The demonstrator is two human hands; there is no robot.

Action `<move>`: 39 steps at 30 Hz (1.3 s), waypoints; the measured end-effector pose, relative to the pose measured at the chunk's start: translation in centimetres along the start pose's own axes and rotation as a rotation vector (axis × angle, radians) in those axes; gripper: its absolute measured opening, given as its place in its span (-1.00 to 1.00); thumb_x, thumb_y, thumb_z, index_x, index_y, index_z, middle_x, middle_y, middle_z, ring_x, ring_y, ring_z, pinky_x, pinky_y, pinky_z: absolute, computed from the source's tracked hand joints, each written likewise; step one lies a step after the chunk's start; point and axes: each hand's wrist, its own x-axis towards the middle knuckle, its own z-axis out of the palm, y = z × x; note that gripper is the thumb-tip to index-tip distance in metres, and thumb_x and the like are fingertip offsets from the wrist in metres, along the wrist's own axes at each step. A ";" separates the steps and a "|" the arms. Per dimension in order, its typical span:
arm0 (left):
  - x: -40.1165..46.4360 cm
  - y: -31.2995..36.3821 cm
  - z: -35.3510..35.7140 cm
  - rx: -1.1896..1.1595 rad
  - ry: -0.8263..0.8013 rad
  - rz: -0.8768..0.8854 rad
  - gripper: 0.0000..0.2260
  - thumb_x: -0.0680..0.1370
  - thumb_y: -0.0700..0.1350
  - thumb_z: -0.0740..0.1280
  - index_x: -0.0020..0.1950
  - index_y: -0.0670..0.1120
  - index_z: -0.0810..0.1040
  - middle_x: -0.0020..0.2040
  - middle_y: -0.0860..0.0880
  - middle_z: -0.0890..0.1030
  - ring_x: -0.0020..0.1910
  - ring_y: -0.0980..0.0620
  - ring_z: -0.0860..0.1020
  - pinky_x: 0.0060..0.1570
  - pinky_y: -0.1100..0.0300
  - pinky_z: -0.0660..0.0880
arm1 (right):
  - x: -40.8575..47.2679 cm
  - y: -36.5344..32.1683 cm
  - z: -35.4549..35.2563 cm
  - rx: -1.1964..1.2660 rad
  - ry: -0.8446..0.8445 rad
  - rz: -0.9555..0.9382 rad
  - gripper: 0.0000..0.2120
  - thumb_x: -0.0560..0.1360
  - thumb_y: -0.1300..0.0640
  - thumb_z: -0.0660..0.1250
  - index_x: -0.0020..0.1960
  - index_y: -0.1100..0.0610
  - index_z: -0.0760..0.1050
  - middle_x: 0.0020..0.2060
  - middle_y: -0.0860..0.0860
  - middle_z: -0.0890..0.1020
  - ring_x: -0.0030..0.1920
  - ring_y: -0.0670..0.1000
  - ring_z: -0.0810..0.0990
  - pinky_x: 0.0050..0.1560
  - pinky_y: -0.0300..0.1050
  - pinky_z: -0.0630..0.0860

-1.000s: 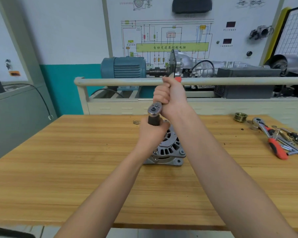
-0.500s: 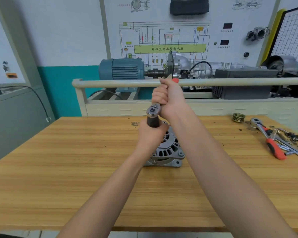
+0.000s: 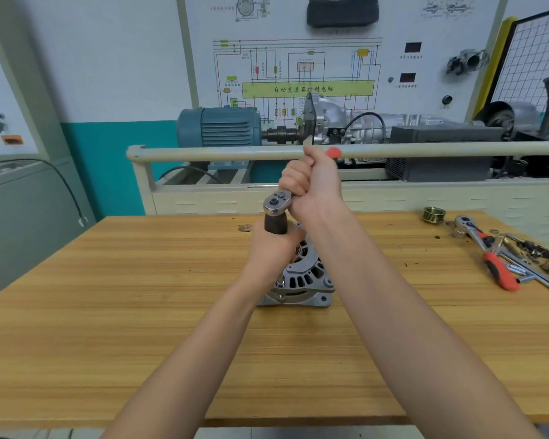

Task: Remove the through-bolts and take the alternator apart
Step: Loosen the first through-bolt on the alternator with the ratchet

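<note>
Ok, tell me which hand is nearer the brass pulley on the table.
Right. The right hand grips the ratchet handle, left of the pulley; the left hand sits farther left.

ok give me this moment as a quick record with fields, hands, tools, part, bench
left hand: left hand grips the dark socket under the ratchet head
right hand: right hand grips the ratchet by its handle
part: alternator sits on the wooden bench, under the socket
spare tools: second ratchet with red grip lies at the bench's right end
loose part: grooved pulley near the far right edge
</note>
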 end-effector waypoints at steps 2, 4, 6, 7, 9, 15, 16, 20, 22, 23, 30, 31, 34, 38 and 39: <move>0.0 -0.3 0.4 -0.043 0.057 0.013 -0.74 0.45 -0.32 0.28 -0.39 -0.09 0.32 -0.53 0.01 0.34 -0.54 0.06 0.30 -0.50 0.24 0.25 | -0.2 0.0 -0.2 0.002 0.011 -0.064 -0.58 0.61 0.14 0.18 -0.42 0.07 0.20 -0.66 -0.09 0.15 -0.70 -0.13 0.08 -0.73 -0.30 0.05; 0.1 -0.5 -0.3 0.017 -0.117 0.061 -0.68 0.42 -0.34 0.33 -0.44 -0.05 0.33 -0.54 0.05 0.35 -0.54 0.09 0.31 -0.50 0.30 0.28 | -0.4 -0.5 -0.3 -0.046 -0.053 0.055 -0.54 0.60 0.14 0.17 -0.47 0.07 0.21 -0.66 -0.09 0.16 -0.71 -0.12 0.08 -0.73 -0.31 0.04; 0.3 -0.2 -1.6 0.066 -0.386 0.092 -0.57 0.42 -0.34 0.37 -0.53 0.01 0.32 -0.56 0.08 0.35 -0.53 0.12 0.33 -0.45 0.32 0.32 | -0.2 -0.9 -0.2 -0.107 -0.148 0.246 -0.51 0.61 0.14 0.15 -0.50 0.08 0.20 -0.66 -0.08 0.16 -0.72 -0.12 0.10 -0.74 -0.32 0.02; 0.4 0.0 -2.1 0.094 -0.492 0.101 -0.55 0.43 -0.33 0.37 -0.56 0.02 0.33 -0.57 0.08 0.36 -0.53 0.12 0.33 -0.42 0.31 0.33 | -0.1 -1.0 -0.1 -0.138 -0.181 0.313 -0.52 0.61 0.14 0.14 -0.49 0.08 0.18 -0.66 -0.07 0.17 -0.72 -0.12 0.11 -0.74 -0.32 0.02; 0.5 0.1 -2.5 0.132 -0.554 0.102 -0.53 0.46 -0.33 0.36 -0.58 0.02 0.33 -0.58 0.08 0.36 -0.53 0.10 0.33 -0.40 0.28 0.33 | 0.2 -0.7 0.1 -0.181 -0.194 0.360 -0.54 0.61 0.15 0.14 -0.46 0.07 0.17 -0.65 -0.07 0.17 -0.73 -0.13 0.13 -0.75 -0.33 0.02; 0.2 -0.2 0.0 -0.120 0.063 -0.014 -0.73 0.46 -0.35 0.27 -0.38 -0.12 0.32 -0.49 -0.05 0.32 -0.52 0.05 0.26 -0.47 0.22 0.22 | -0.2 0.6 -0.1 0.025 -0.025 -0.111 -0.57 0.62 0.13 0.14 -0.41 0.07 0.17 -0.66 -0.09 0.14 -0.69 -0.12 0.07 -0.71 -0.31 0.03; 0.2 -0.3 0.1 -0.117 0.073 -0.006 -0.74 0.46 -0.34 0.27 -0.38 -0.12 0.32 -0.48 -0.05 0.32 -0.52 0.05 0.26 -0.48 0.23 0.21 | -0.3 0.6 -0.2 0.028 -0.028 -0.128 -0.56 0.62 0.13 0.14 -0.42 0.07 0.17 -0.65 -0.09 0.14 -0.69 -0.12 0.07 -0.71 -0.30 0.03; 0.2 -0.4 -1.6 0.071 -0.315 0.071 -0.66 0.41 -0.34 0.37 -0.47 -0.08 0.33 -0.54 0.02 0.38 -0.53 0.10 0.34 -0.45 0.31 0.32 | -0.4 -0.5 -0.2 -0.058 -0.163 0.210 -0.52 0.61 0.12 0.14 -0.48 0.08 0.19 -0.66 -0.07 0.16 -0.71 -0.12 0.09 -0.72 -0.32 0.01; 0.3 0.2 -2.6 0.150 -0.536 0.090 -0.62 0.40 -0.29 0.40 -0.53 -0.04 0.33 -0.54 0.00 0.39 -0.51 0.10 0.37 -0.39 0.29 0.35 | -0.1 -0.6 0.1 -0.141 -0.221 0.360 -0.55 0.62 0.12 0.14 -0.44 0.07 0.16 -0.66 -0.07 0.16 -0.69 -0.14 0.05 -0.72 -0.33 0.00; 0.3 0.4 -2.7 0.174 -0.581 0.094 -0.61 0.40 -0.27 0.40 -0.54 -0.02 0.33 -0.54 0.01 0.39 -0.52 0.10 0.37 -0.38 0.29 0.36 | 0.1 -0.5 0.2 -0.175 -0.241 0.411 -0.57 0.62 0.11 0.13 -0.41 0.06 0.14 -0.65 -0.07 0.15 -0.65 -0.15 0.01 -0.72 -0.34 0.00; 0.0 -0.3 0.1 0.042 0.014 -0.001 -0.74 0.44 -0.31 0.27 -0.40 -0.12 0.33 -0.56 0.02 0.35 -0.58 0.09 0.30 -0.60 0.37 0.26 | 0.0 0.1 -0.2 -0.012 -0.091 0.065 -0.58 0.62 0.10 0.16 -0.40 0.06 0.18 -0.66 -0.09 0.16 -0.72 -0.13 0.10 -0.75 -0.32 0.05; 0.1 -0.2 0.3 0.017 0.053 -0.013 -0.78 0.44 -0.32 0.25 -0.39 -0.14 0.34 -0.55 -0.02 0.34 -0.58 0.07 0.30 -0.62 0.36 0.24 | 0.0 0.1 -0.3 0.009 -0.068 -0.006 -0.58 0.62 0.11 0.15 -0.40 0.06 0.18 -0.66 -0.09 0.15 -0.71 -0.13 0.09 -0.74 -0.31 0.05; 0.2 -0.1 -0.8 0.095 -0.164 0.052 -0.76 0.42 -0.34 0.32 -0.39 -0.16 0.35 -0.52 -0.01 0.39 -0.56 0.09 0.35 -0.52 0.32 0.31 | -0.1 -0.3 -0.6 -0.024 -0.112 0.073 -0.54 0.62 0.10 0.15 -0.45 0.08 0.21 -0.65 -0.09 0.15 -0.71 -0.13 0.08 -0.73 -0.31 0.04; 0.0 0.5 -2.4 0.167 -0.579 0.162 -0.70 0.41 -0.27 0.40 -0.45 -0.16 0.35 -0.51 -0.03 0.42 -0.50 0.07 0.36 -0.40 0.27 0.34 | 0.0 -0.8 -0.3 -0.161 -0.243 0.425 -0.53 0.63 0.08 0.12 -0.45 0.09 0.18 -0.54 -0.13 0.06 -0.62 -0.17 -0.01 -0.72 -0.34 0.01; -0.1 0.5 -2.1 0.140 -0.547 0.158 -0.68 0.42 -0.28 0.40 -0.45 -0.17 0.34 -0.53 -0.03 0.40 -0.51 0.06 0.34 -0.42 0.26 0.33 | 0.1 -0.9 -0.2 -0.177 -0.240 0.438 -0.53 0.63 0.08 0.12 -0.45 0.09 0.19 -0.54 -0.13 0.07 -0.62 -0.17 0.00 -0.73 -0.34 0.01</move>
